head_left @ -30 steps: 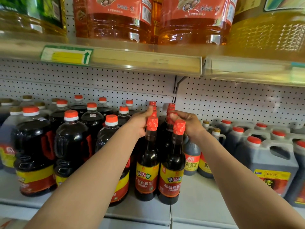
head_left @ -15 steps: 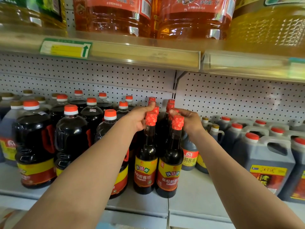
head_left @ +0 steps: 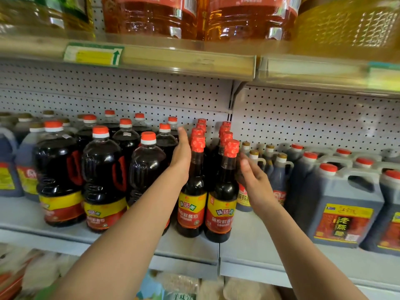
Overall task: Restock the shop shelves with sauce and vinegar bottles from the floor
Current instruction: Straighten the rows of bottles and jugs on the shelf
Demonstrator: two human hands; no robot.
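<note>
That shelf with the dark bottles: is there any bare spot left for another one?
Yes: bare shelf between the slim soy sauce bottles and the grey vinegar jugs, and a front strip. Left, the big round bottles stand crowded.

Grey shelf (head_left: 249, 241), slim sauce bottles (head_left: 191, 191), round jugs (head_left: 104, 182), handled jugs (head_left: 337, 204)

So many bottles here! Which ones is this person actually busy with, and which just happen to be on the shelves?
Part of the job:
- left hand and right hand, both open
- two front slim sauce bottles between them
- red-capped rows behind

Just standing there:
- big round sauce bottles
- grey handled jugs
- oil bottles above
- price tag
</note>
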